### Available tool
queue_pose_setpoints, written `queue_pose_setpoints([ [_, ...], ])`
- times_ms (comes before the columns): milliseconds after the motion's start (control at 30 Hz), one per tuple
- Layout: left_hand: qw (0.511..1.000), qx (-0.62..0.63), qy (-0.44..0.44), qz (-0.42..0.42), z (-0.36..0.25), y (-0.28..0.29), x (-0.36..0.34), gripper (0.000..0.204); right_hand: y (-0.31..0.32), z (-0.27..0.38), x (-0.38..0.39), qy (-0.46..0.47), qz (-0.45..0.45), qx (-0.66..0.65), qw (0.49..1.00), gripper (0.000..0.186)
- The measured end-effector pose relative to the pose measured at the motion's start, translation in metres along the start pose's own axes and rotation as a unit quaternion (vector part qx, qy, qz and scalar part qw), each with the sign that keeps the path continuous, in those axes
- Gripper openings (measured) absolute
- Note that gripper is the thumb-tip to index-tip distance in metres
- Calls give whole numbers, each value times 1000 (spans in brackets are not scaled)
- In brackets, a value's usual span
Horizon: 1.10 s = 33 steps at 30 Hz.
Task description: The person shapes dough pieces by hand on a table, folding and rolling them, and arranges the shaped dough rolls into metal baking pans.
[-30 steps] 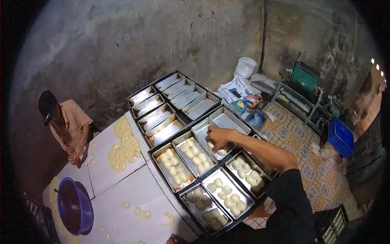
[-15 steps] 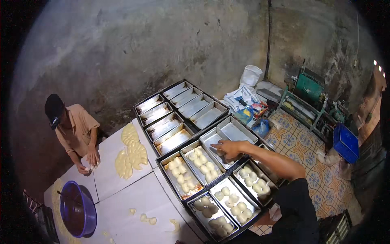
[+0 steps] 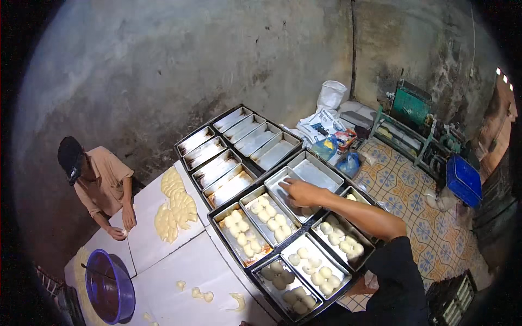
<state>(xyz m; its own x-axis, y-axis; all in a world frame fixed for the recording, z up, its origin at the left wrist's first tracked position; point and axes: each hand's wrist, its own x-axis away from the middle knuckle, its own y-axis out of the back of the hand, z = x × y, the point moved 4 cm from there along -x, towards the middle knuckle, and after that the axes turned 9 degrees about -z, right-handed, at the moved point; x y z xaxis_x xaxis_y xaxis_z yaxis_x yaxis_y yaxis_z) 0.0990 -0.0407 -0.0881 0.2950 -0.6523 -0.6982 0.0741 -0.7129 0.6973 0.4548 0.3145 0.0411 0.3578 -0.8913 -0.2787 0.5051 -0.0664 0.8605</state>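
Observation:
My right hand [image 3: 302, 193] reaches from the right over a metal loaf pan [image 3: 279, 178] in the near black tray frame. Its fingers are apart and extend down into the pan; I make out nothing held in them. Beneath the palm, shaded dough balls [image 3: 305, 211] lie at the pan's near end, partly hidden. Just left of it, another pan holds paired rows of pale dough balls [image 3: 271, 217]. More filled pans stand nearer me, including one with rounded dough balls [image 3: 314, 266]. My left hand is not in view.
A far tray frame holds bare pans [image 3: 254, 136]. On the white table [image 3: 185, 277] lie a sliced dough sheet [image 3: 176, 204], small dough pieces [image 3: 202, 294] and a purple basin [image 3: 130, 296]. A co-worker [image 3: 103, 182] handles dough at left. A green machine [image 3: 411, 104] stands right.
My right hand has shifted slightly left and its pointing finger has lowered into the pan, the fingers now more spread. The co-worker's hands have moved. The whole view has shifted slightly.

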Motion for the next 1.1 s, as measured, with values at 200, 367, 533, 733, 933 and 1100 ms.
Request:
queue_pose_setpoints([
  [200, 1000, -12, -8, 3, -4, 1, -4, 37, -58, -25, -17, -60, 156, 177, 970, 72],
  [367, 1000, -21, -13, 6, -5, -1, -4, 40, -27, -14, -19, 22, 235, 59, 970, 51],
  [533, 999, -30, -12, 7, -7, -2, -7, 43, 31, -33, 0, 9, -42, -135, 990, 43],
  [733, 999, -45, -18, 10, -5, 2, -7, 46, -13, -118, 23, -73, 98, 104, 987, 64],
  [933, 998, -52, -27, 11, -6, 6, -2, 50, -7, -118, 27, -59, 141, 179, 972, 66],
  [1100, 994, -111, -22, 6, 7, 6, 24, 53, -3, -110, 17, -28, 12, 165, 986, 49],
])
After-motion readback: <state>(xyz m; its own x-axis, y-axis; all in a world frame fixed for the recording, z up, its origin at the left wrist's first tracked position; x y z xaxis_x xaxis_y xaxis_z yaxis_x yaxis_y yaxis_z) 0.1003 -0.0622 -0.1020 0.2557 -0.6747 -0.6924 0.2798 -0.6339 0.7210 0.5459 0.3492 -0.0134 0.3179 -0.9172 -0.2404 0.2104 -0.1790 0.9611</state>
